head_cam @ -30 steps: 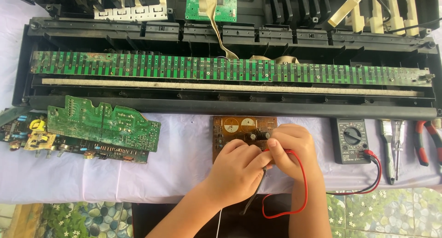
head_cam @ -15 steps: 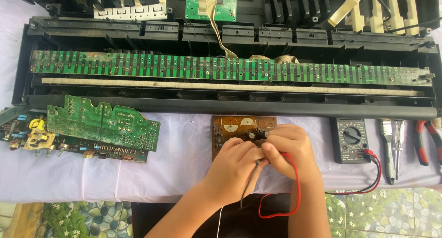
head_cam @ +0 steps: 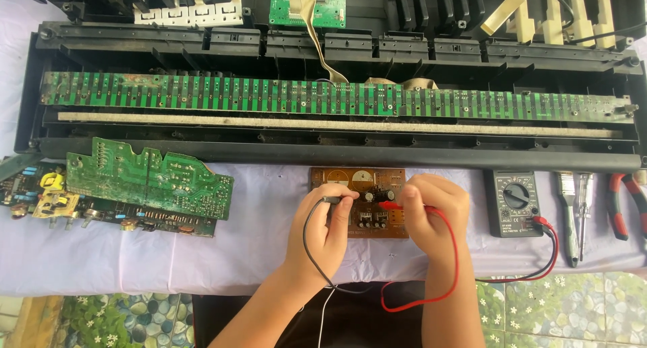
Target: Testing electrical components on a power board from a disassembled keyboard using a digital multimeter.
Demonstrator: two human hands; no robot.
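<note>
A small brown circuit board lies on the white cloth at the near middle. My left hand grips a black test probe whose tip touches the board's components. My right hand grips a red test probe, its tip also on the board. A black lead and a red lead loop toward me. The red lead runs to a grey multimeter just right of my right hand.
An opened black keyboard chassis with a long green contact board spans the far side. Green circuit boards lie at the left. A brush, a screwdriver and red-handled pliers lie at the right.
My hands have moved apart: the two probes now rest with their tips spread on the brown board, and the leads have shifted with them.
</note>
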